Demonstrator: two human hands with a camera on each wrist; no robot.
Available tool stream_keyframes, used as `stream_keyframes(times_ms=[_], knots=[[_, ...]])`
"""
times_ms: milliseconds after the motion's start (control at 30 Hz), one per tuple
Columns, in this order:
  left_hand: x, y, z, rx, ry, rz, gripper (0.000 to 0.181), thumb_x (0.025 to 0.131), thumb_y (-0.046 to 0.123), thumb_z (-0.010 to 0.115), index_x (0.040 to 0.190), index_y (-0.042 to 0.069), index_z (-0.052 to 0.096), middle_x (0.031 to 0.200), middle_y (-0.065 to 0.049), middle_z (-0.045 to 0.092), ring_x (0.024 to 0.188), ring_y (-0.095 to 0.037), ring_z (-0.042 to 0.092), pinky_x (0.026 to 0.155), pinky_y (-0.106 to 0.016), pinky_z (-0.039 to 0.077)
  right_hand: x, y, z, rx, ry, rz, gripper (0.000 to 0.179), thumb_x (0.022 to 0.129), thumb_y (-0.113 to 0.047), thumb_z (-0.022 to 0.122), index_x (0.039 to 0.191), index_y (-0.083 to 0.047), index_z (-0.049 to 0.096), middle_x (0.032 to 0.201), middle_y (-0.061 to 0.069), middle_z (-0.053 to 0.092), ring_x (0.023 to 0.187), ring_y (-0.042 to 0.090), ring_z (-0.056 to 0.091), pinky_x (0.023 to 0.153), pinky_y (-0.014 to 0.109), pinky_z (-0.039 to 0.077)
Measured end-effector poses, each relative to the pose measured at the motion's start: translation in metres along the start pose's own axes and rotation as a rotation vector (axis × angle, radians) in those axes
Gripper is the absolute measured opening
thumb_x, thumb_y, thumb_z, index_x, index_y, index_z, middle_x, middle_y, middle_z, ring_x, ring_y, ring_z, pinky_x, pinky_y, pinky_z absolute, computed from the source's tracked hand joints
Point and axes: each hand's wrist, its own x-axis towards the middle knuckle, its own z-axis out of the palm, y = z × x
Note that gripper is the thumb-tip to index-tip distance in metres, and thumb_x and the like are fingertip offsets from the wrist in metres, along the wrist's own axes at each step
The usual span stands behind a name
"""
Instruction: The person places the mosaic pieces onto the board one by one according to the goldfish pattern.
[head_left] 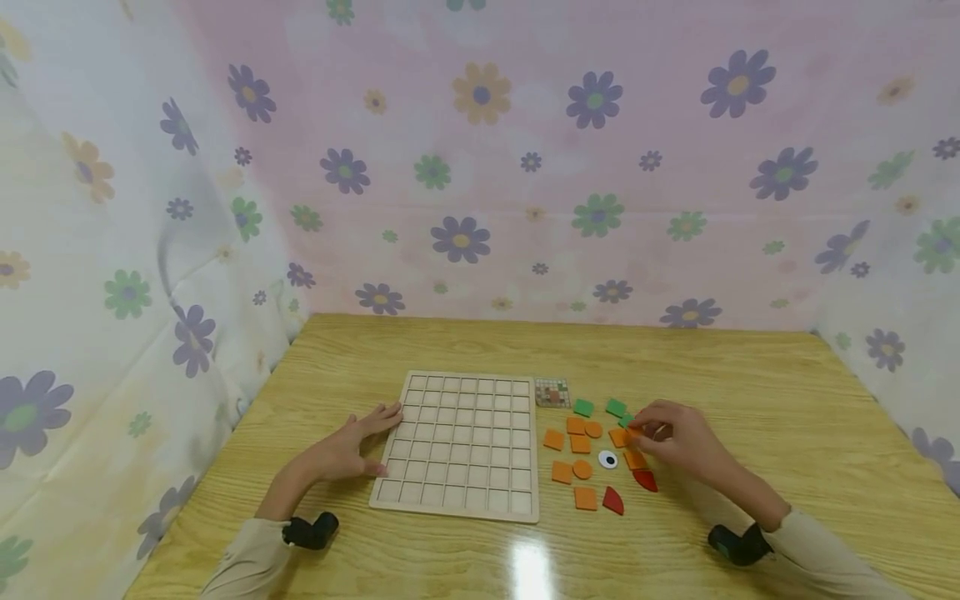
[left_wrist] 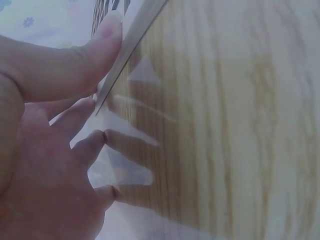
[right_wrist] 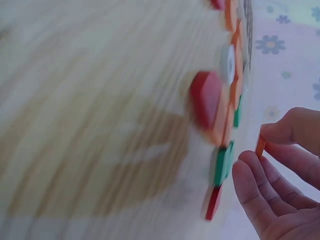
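Note:
A wooden grid board [head_left: 457,444] with bare square cells lies flat on the table. My left hand [head_left: 341,452] rests at its left edge with fingers spread, the thumb on the frame near the front corner. Over the right side of the loose pieces, my right hand [head_left: 684,437] pinches a thin orange tile [right_wrist: 260,144] between thumb and fingers, lifted off the table in the right wrist view. Below that hand lie orange squares [head_left: 635,460], a red quarter-round piece [head_left: 645,481] and a green tile [head_left: 616,407]. Whether the held tile is square cannot be told.
A small printed pattern card [head_left: 552,392] lies beside the board's far right corner. Between board and right hand are several orange squares [head_left: 585,498], orange discs [head_left: 582,470], a white eye disc [head_left: 608,459] and another red piece [head_left: 613,501]. Flowered cloth [head_left: 465,167] hangs behind the table.

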Motion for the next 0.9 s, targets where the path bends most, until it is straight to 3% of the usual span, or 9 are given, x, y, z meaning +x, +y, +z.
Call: stream_keyframes(times_ms=[300, 900], knots=[[0.0, -0.003, 0.001, -0.002, 0.017, 0.006, 0.088, 0.079, 0.022, 0.075, 0.149, 0.002, 0.025, 0.156, -0.016, 0.013, 0.141, -0.039, 0.006, 0.107, -0.064, -0.006, 0.021, -0.02, 0.015, 0.105, -0.043, 0.011, 0.011, 0.08, -0.001, 0.072, 0.089, -0.007, 0.073, 0.085, -0.002, 0.062, 0.07, 0.005, 0.059, 0.058, 0.023, 0.055], [0.0, -0.003, 0.0, -0.029, 0.016, 0.005, 0.09, 0.078, 0.026, 0.076, 0.149, 0.002, 0.026, 0.155, -0.016, 0.015, 0.141, -0.039, 0.007, 0.106, -0.066, -0.004, 0.076, -0.059, 0.059, 0.269, -0.11, -0.089, 0.012, 0.083, -0.005, 0.071, 0.095, -0.004, 0.073, 0.087, 0.004, 0.063, 0.07, 0.009, 0.059, 0.061, 0.026, 0.055]])
